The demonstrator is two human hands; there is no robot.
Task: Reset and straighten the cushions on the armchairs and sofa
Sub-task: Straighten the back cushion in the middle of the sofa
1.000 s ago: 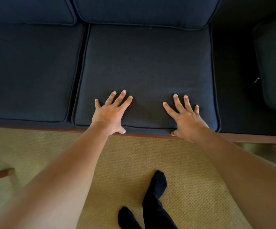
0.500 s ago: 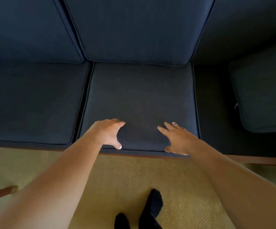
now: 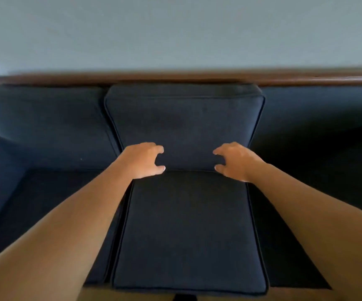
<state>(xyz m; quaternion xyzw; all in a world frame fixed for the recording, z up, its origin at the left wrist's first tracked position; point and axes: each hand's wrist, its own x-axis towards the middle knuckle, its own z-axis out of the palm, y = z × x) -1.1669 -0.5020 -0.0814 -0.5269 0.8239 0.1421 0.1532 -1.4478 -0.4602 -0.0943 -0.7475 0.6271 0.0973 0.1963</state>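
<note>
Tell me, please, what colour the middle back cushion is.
Dark navy blue, seen best in the head view: back cushion.

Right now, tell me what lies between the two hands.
In the head view, only the lower part of the middle back cushion lies between the left hand and right hand, just above the seat cushion.

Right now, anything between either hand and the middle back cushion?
Nothing visible. The left hand and right hand sit at the lower edge of the middle back cushion, just above the seat cushion, fingers curled toward the fabric. Whether they touch it can't be told.
</note>
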